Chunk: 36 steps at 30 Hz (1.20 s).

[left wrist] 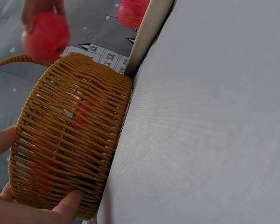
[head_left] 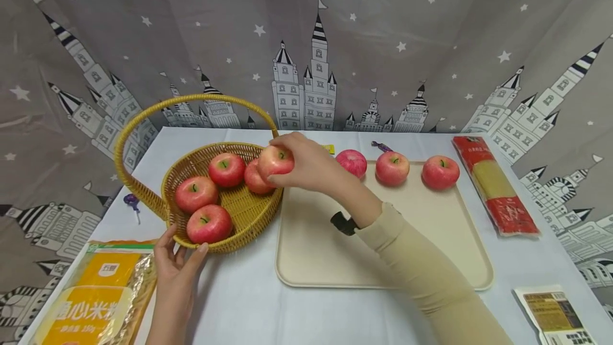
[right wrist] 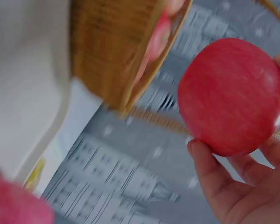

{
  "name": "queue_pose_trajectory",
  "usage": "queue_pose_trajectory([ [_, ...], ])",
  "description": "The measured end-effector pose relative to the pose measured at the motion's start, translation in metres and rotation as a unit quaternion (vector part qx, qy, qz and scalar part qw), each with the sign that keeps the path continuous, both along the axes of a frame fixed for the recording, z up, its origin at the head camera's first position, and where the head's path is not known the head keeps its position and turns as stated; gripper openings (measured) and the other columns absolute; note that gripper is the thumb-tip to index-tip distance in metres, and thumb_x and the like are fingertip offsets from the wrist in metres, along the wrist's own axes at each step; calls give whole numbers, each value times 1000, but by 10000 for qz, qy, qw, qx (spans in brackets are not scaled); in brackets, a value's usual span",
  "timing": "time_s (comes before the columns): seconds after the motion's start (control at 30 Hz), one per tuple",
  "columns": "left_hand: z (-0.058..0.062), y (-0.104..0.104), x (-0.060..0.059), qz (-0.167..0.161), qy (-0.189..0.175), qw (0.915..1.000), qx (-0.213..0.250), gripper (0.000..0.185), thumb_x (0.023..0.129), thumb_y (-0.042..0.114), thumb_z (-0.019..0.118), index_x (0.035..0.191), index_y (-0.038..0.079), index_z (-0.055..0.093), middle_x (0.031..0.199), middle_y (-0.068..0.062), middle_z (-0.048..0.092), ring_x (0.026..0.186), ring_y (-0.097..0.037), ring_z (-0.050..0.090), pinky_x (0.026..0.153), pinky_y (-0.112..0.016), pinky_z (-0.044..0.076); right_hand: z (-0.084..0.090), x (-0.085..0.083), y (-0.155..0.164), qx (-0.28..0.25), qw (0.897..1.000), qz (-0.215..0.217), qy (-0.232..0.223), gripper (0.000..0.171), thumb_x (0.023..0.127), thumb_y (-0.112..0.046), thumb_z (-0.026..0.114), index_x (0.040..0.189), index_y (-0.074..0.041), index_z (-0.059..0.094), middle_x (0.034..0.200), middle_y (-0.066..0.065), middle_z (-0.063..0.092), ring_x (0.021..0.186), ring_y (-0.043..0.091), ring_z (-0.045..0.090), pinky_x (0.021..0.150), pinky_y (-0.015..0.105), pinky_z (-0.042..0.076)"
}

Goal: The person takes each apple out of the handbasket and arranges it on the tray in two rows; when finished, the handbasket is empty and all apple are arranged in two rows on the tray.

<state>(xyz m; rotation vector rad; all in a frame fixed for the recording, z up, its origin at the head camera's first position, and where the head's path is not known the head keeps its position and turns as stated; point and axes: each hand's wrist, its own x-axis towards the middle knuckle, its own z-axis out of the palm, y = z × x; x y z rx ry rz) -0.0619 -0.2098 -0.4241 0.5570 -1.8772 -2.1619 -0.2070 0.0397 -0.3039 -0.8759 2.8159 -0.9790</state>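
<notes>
A yellow-brown wicker basket (head_left: 256, 222) with a tall arched handle stands at the left, with several red apples (head_left: 209, 223) inside. My left hand (head_left: 178, 270) holds its near rim, the thumb against the woven side (left wrist: 67, 135) in the left wrist view. Over the basket's right rim, my right hand (head_left: 306, 161) grips a red apple (head_left: 275, 164) between thumb and fingers. That apple (right wrist: 233, 95) fills much of the right wrist view. To the right lies a beige tray (head_left: 330, 260), where more apples (head_left: 392, 168) sit along the far edge.
A red noodle packet (head_left: 498, 185) lies right of the tray, and a small pouch (head_left: 555, 315) at the near right. A yellow food bag (head_left: 102, 292) occupies the near left. Wrapped candies (head_left: 381, 146) and a purple lollipop (head_left: 131, 201) lie near the edges. A patterned curtain (head_left: 364, 41) hangs behind.
</notes>
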Motion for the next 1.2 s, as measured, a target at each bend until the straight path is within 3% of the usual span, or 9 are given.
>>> queue_pose_trajectory([
  [0.2,-4,0,0,-79,212,9997,43,76,91,-5,60,148,20,17,157,-8,5,142,-25,13,92,-10,43,-22,-23,29,531,9965,-639,-105,67,75,-39,75,133,-12,55,123,6,54,103,21,54,88,35,48],
  [0.43,-4,-2,0,-78,144,9999,-54,76,91,-1,63,148,21,19,156,-7,6,142,-24,13,100,-17,40,-67,-47,27,1070,9910,-736,-327,65,76,-35,74,132,-8,54,119,9,56,101,24,55,91,38,48],
  [0.67,-4,-2,2,-47,137,9998,-127,77,90,1,65,148,21,19,156,-7,6,143,-25,13,102,-19,39,-85,-58,10,988,9907,-926,-133,62,78,-36,74,131,-10,55,115,8,56,102,27,54,90,39,48],
  [0.93,-2,-1,2,-70,35,9999,-150,78,90,3,66,149,21,17,157,-6,4,145,-25,11,105,-23,36,-87,-55,10,732,9910,-1117,-80,71,80,-39,73,139,-9,48,128,11,52,115,28,51,100,39,44],
  [1.07,-3,-1,1,-60,60,9999,-127,78,90,1,65,149,21,18,157,-6,5,145,-24,11,106,-23,35,-73,-46,12,355,9924,-1167,140,67,83,-33,69,141,-9,46,131,11,51,116,26,51,101,37,43],
  [1.2,-4,-1,1,-72,119,9999,-98,78,90,-1,64,149,21,18,156,-6,6,144,-24,12,104,-21,37,-53,-32,7,319,9926,-1157,180,55,85,-32,64,136,-12,52,124,7,57,105,21,56,90,35,48],
])
